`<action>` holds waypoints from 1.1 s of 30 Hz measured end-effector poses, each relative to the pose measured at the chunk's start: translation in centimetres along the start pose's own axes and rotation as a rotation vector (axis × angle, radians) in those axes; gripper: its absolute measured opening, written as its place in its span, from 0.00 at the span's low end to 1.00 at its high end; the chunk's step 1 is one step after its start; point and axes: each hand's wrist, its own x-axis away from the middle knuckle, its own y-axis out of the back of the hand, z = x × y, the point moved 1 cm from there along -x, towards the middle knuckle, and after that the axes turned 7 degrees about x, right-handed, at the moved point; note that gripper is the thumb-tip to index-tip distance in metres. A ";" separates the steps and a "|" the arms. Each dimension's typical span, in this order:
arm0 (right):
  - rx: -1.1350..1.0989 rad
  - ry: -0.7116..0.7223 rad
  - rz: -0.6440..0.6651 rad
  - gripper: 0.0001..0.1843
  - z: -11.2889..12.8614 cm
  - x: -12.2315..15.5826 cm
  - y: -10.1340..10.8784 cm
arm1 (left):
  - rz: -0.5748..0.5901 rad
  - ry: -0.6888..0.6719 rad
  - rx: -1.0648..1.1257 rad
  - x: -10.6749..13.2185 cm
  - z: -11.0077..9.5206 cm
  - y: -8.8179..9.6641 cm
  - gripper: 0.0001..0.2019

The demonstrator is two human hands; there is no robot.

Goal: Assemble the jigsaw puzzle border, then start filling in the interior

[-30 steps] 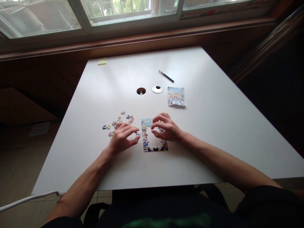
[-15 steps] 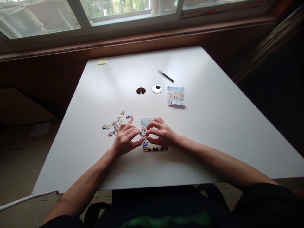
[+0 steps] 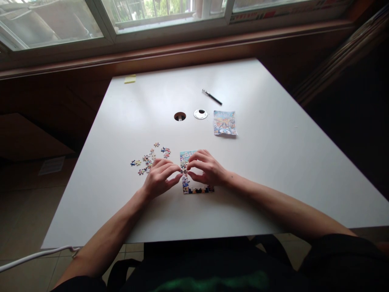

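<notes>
Between the fingertips of both hands is a small jigsaw puzzle piece (image 3: 184,171), held just above the left side of a partly joined jigsaw puzzle (image 3: 186,188). My left hand (image 3: 162,176) pinches the piece from the left, thumb and fingers closed at its edge. From the right, my right hand (image 3: 207,169) pinches it too and covers much of the puzzle's upper right. The puzzle's left column and bottom row show, with bare table inside. Several loose puzzle pieces (image 3: 148,159) lie scattered just beyond and left of my left hand.
On the white table (image 3: 258,162), a printed picture sheet (image 3: 225,123) lies beyond my right hand. Farther back are a pen (image 3: 212,97), a round metal cover (image 3: 200,114), a cable hole (image 3: 180,116) and a yellow sticky note (image 3: 130,79). A white cable (image 3: 36,256) hangs at front left.
The fingertips of my two hands have drawn slightly apart, and the puzzle piece between them shows more plainly. The other things have stayed in place.
</notes>
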 end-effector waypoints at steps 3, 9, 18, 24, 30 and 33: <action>-0.009 -0.021 0.016 0.03 0.0 0.0 -0.2 | -0.007 -0.010 0.005 0.0 0.1 -0.1 0.08; -0.058 -0.078 -0.026 0.03 -1.5 -0.3 0.5 | -0.002 0.050 0.035 0.2 0.4 -0.1 0.10; -0.105 -0.337 0.006 0.01 -5.9 1.0 2.9 | -0.020 0.201 0.182 0.7 1.3 0.6 0.06; -0.100 -0.316 0.086 0.02 -5.9 1.0 2.9 | 0.023 0.218 0.238 0.7 1.4 0.7 0.04; -0.065 -0.287 0.110 0.03 -6.2 1.4 2.5 | 0.021 0.206 0.261 0.6 1.2 0.7 0.03; -0.056 -0.282 0.114 0.03 -6.2 1.4 2.4 | 0.022 0.208 0.268 0.5 1.2 0.8 0.03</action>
